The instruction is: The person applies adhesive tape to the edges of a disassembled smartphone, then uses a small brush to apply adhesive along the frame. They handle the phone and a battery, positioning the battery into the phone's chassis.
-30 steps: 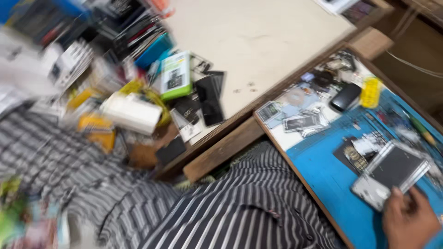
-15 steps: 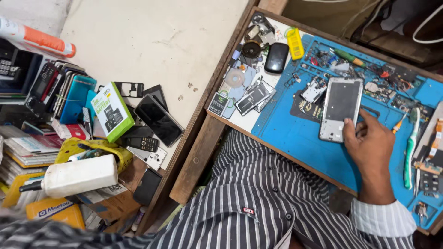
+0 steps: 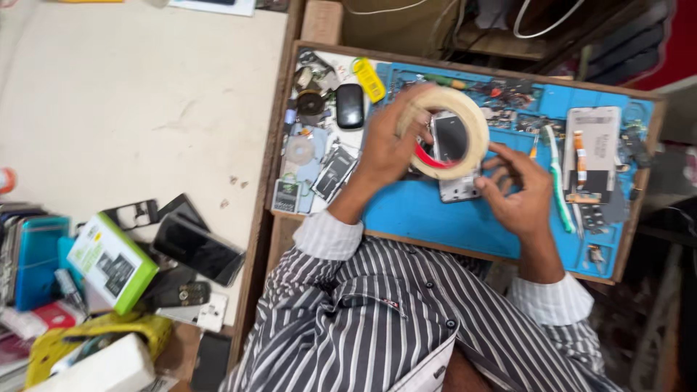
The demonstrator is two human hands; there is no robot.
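Masking tape roll (image 3: pixel 444 132) gripped in left hand (image 3: pixel 388 149), right hand (image 3: pixel 517 190) apparently pinching its loose end, phone (image 3: pixel 455 156) beneath, mid blue work mat (image 3: pixel 428 214).

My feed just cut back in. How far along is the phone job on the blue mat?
Done: the phone lies on the blue mat, parts spread around it. In hand: the left hand holds a roll of tape over the phone while the right hand picks at its edge. Left: no tape shows on the phone yet.
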